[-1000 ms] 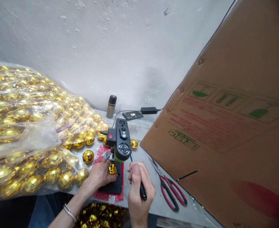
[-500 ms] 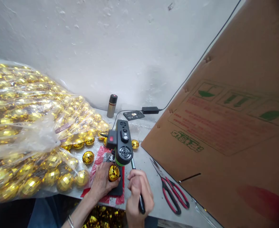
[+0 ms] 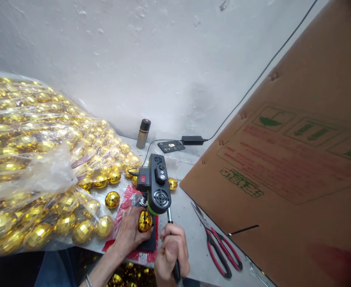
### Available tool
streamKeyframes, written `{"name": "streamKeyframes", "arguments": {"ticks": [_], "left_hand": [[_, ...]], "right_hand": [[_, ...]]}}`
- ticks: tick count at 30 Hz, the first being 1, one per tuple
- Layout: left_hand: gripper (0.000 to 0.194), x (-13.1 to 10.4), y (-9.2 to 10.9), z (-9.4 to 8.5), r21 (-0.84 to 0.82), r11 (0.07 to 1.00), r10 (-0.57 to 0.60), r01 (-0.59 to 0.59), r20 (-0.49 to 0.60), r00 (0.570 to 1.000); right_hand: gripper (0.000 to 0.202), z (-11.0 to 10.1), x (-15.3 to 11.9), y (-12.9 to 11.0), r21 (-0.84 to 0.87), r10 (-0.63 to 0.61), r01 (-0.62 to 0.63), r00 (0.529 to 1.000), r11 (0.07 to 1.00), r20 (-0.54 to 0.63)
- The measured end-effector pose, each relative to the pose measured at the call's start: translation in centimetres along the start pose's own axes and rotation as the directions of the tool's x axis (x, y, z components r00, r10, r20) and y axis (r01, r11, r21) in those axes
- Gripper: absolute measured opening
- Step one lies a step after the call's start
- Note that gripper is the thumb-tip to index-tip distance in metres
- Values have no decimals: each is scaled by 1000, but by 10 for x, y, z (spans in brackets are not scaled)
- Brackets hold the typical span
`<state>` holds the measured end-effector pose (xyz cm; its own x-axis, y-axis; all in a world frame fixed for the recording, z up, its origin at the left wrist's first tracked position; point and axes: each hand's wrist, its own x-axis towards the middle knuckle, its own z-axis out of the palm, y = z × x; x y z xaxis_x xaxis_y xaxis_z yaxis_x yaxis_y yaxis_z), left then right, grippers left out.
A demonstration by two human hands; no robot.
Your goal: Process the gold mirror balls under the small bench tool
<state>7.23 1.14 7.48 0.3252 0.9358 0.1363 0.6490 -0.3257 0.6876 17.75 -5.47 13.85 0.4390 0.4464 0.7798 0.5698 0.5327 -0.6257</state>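
Observation:
A gold mirrored ball [image 3: 145, 221] sits under the head of a small black bench machine [image 3: 160, 185] with round vents, which looks like a mini drill press. My left hand [image 3: 130, 231] grips this ball from the left, thumb along its near side, over a dark base on red plastic. My right hand [image 3: 173, 249] is closed around the black-gripped lever [image 3: 177, 268] at the machine's right side. The machine's head hides the ball's top and whatever tip touches it.
A big clear bag [image 3: 48, 167] of gold balls fills the left. Loose balls, including one gold ball [image 3: 112, 199], lie near it. Red-handled scissors [image 3: 220, 249] and a cardboard box [image 3: 283, 159] stand right. Behind are a bottle [image 3: 142, 134], a phone-like slab [image 3: 171, 146] and a power adapter [image 3: 192, 140].
My right hand and the lever have come slightly down toward me. My left hand keeps its hold on the ball. The whole view has shifted a little.

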Motion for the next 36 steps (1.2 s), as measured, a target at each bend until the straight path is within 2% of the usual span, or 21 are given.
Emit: {"name": "streamKeyframes", "arguments": {"ticks": [17,29,36], "left_hand": [[42,1,0,1,-85,996,21,-24,-34,999],[43,1,1,3,-44,999,-3,2,-29,1000],[43,2,-2,6,-45,998,42,-44,-40,998]], "right_hand": [[36,5,0,4,41,-10,12,999,999,-41],[38,5,-2,8,33,-21,22,999,999,-47],[41,9,-1,10,35,-36,39,997,999,-70]]}}
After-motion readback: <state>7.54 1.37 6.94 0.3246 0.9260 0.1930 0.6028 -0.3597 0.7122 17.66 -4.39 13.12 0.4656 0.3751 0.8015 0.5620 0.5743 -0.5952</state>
